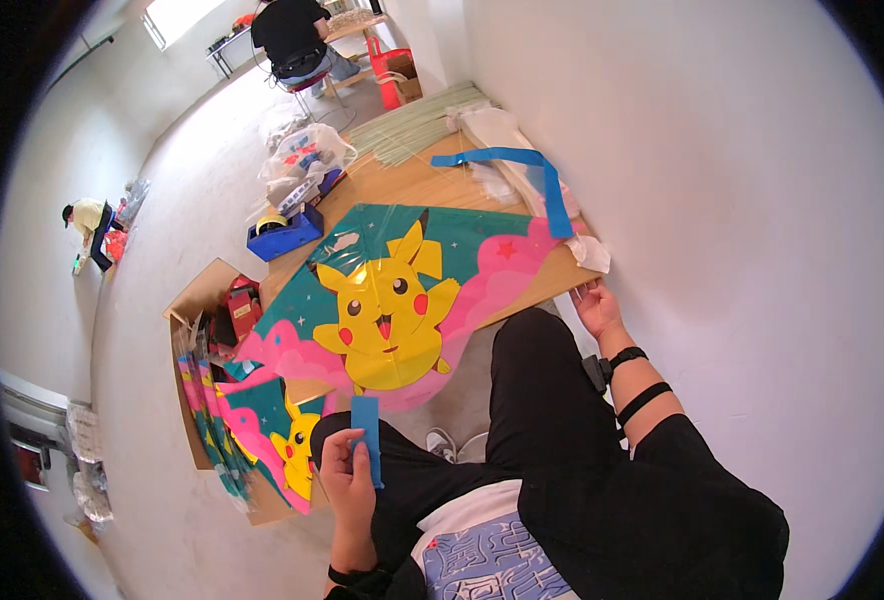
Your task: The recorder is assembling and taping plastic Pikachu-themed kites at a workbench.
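1. Left hand: held above the left knee, thumb and fingers pinching a short blue strip that stands upright.
2. Right hand: at the near right corner of the wooden board, fingers curled toward the pink edge of the kite; whether they grip it cannot be told.
3. Kite: flat on the board, teal and pink, with a yellow cartoon figure at centre; glossy film over it.
4. Long blue strip: curved, beyond the kite's far corner, beside clear plastic bags.
5. Stack of like kites: left of the left hand, by an open cardboard box.
6. Blue tray: on the floor at the board's left edge.
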`<state>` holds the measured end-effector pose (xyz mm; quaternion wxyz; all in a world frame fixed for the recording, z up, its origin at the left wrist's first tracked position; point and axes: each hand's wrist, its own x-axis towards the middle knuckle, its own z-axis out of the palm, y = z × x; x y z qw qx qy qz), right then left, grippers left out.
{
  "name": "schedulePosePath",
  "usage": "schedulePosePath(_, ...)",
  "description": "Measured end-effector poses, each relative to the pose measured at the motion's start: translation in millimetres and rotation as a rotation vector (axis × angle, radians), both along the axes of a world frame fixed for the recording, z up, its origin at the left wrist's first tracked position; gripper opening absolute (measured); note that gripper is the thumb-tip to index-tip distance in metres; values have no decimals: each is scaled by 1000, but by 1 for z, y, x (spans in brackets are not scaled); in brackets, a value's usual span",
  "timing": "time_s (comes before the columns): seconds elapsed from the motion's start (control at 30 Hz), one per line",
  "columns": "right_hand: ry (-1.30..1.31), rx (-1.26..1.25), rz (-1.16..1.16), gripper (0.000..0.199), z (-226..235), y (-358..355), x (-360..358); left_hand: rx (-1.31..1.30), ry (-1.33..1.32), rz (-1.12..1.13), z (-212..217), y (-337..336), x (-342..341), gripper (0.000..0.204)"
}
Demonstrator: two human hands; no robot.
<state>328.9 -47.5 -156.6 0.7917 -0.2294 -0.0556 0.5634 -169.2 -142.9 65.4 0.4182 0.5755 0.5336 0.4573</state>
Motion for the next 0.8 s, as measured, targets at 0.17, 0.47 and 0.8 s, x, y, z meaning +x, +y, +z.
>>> schedulePosePath(0.17,-49,-1,20,49,-6,3,13,-38,-38,21,-6,-3,-7,15)
schedulePosePath(0.47,-210,-276,-40,36,-11,8,17,-38,-122,41,-19,-5,-25,15)
schedulePosePath(0.8,-903,-843,-465,34,51,-21,-1,-2,-165,278,-19,13,-79,16)
